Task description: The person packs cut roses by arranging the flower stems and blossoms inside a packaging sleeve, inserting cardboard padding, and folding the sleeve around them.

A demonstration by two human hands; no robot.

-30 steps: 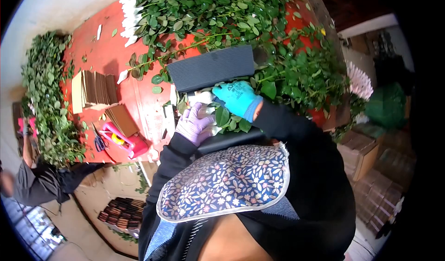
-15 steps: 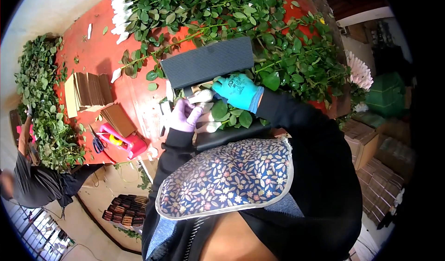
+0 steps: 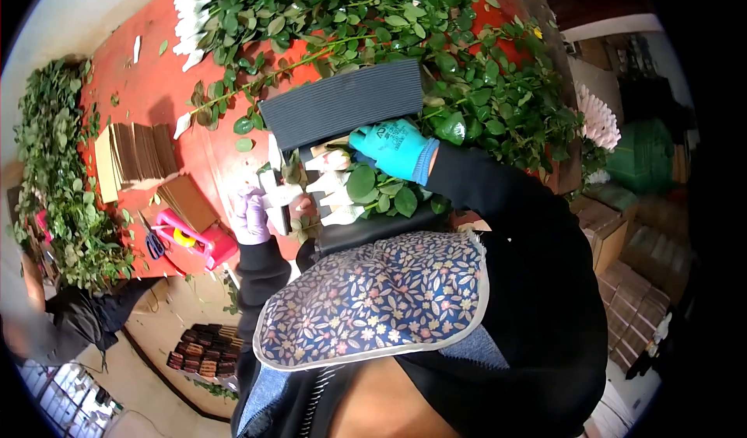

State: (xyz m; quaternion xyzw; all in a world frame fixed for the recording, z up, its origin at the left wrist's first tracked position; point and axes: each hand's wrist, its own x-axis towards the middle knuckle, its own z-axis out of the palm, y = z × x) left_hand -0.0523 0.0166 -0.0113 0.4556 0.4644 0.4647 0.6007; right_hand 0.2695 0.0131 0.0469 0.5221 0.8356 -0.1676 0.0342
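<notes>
Red tabletop [image 3: 140,88] strewn with leafy stems and card.
Counting from the ridged dark board [image 3: 342,105]: a broad heap of leafy stems [image 3: 311,10] at twelve o'clock, another leafy heap [image 3: 506,115] at three, a brown card stack [image 3: 144,154] just below nine, scissors [image 3: 154,243] and a smaller card stack [image 3: 187,202] at eight, a pink tape dispenser [image 3: 214,247] between seven and eight, a white slip [image 3: 137,49] between nine and ten.

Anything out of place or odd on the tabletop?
Minor litter: a narrow white scrap and a loose green leaf lie stray on the red tabletop. One white-wrapped stem tip juts out, apart from the row of white tips.
</notes>
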